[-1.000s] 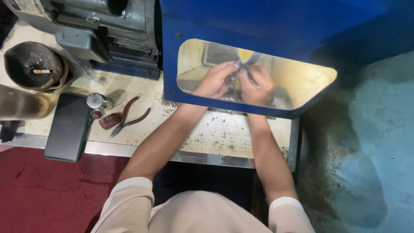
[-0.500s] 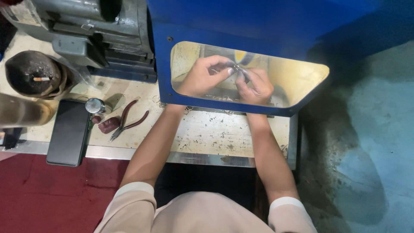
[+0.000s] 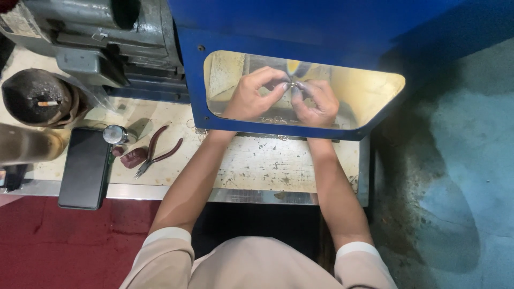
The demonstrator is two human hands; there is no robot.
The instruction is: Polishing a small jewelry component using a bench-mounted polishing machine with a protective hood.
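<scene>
Pinching a small metal piece between fingertips, the left hand and right hand work behind the blue guard's window; holding it steady there seems the next need. Pliers lie left of the guard.

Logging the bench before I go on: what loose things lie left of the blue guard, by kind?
Pliers: 1
Black phone: 1
Round metal cap: 1
Dark bowl: 1
Small reddish lump: 1
Total: 5
</scene>
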